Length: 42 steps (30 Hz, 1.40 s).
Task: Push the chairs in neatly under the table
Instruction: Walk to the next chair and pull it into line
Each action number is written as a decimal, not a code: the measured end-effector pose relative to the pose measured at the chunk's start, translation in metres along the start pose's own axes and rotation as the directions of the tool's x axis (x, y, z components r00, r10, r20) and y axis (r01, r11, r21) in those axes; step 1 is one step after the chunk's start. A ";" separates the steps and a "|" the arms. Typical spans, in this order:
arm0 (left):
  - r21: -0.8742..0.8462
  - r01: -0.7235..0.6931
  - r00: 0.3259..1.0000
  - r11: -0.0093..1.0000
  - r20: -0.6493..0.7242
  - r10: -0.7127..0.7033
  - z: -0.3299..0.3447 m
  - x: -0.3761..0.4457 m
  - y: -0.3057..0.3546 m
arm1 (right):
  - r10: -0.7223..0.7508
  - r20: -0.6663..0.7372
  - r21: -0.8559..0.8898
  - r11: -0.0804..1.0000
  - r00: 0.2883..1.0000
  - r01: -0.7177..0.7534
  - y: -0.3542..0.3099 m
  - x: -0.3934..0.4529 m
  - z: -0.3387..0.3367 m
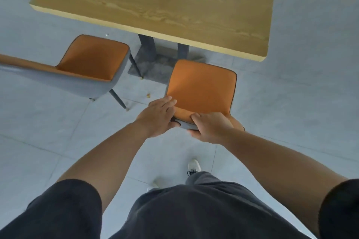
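Both hands on the near chair [202,87]: the left hand [157,117] and right hand [210,127] wrap curled fingers over its backrest, its seat front just short of the table [155,0] edge. Pushing step, I'd say; next, a straight shove under the table, then the second chair [91,58], standing angled off the table's left corner.

Both hands grip the top of the backrest of the near chair [202,85], the left hand [157,117] at its left corner with fingers laid over the orange padding, the right hand [210,127] wrapped around the grey edge. The chair's orange seat faces the wooden table [155,0], its front edge just short of the tabletop. A second chair [91,58] stands to the left on the grey tiled floor [291,103], angled and clear of the table.
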<state>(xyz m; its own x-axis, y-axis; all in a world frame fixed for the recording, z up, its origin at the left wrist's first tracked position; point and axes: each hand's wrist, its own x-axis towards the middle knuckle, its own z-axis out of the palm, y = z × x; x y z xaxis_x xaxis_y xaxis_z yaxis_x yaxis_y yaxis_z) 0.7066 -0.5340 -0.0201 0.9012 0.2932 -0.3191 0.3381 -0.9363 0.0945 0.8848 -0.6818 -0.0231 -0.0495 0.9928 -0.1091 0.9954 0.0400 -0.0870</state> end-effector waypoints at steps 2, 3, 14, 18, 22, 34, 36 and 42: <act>-0.035 -0.007 1.000 0.999 0.011 0.008 -0.002 0.005 -0.004 | 0.066 -0.048 -0.016 0.998 0.997 -0.067 -0.004 -0.003 0.000; -0.050 -0.024 0.999 0.998 -0.024 0.023 -0.002 0.006 -0.006 | 0.127 -0.071 -0.025 0.991 0.989 -0.129 -0.006 -0.006 0.002; 0.011 -0.152 0.978 0.988 -0.143 0.152 0.010 -0.022 -0.002 | 0.623 0.075 0.108 0.771 0.779 -0.627 -0.056 -0.044 0.013; 0.089 -0.183 0.970 0.979 -0.144 0.195 0.024 -0.051 0.005 | 0.621 0.077 0.138 0.769 0.780 -0.625 -0.086 -0.065 0.024; 0.054 -0.167 0.973 0.985 -0.154 0.173 0.039 -0.078 0.011 | 0.605 0.082 0.179 0.773 0.792 -0.609 -0.114 -0.080 0.032; -0.013 -0.114 0.985 0.993 -0.129 0.111 0.081 -0.181 0.058 | 0.552 0.072 0.154 0.817 0.831 -0.556 -0.196 -0.151 0.044; -0.017 -0.089 0.990 0.996 -0.111 0.087 0.084 -0.195 0.065 | 0.550 0.079 0.155 0.817 0.832 -0.555 -0.208 -0.161 0.044; -0.026 -0.080 0.993 0.996 -0.092 0.077 0.086 -0.226 0.075 | 0.547 0.056 0.154 0.822 0.836 -0.548 -0.232 -0.180 0.042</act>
<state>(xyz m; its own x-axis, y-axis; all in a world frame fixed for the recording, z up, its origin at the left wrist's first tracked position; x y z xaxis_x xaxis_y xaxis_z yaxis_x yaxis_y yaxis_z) 0.5048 -0.6866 -0.0216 0.9456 0.2367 -0.2231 0.2721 -0.9514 0.1443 0.6593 -0.8744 -0.0249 0.4981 0.8452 -0.1939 0.8329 -0.5285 -0.1640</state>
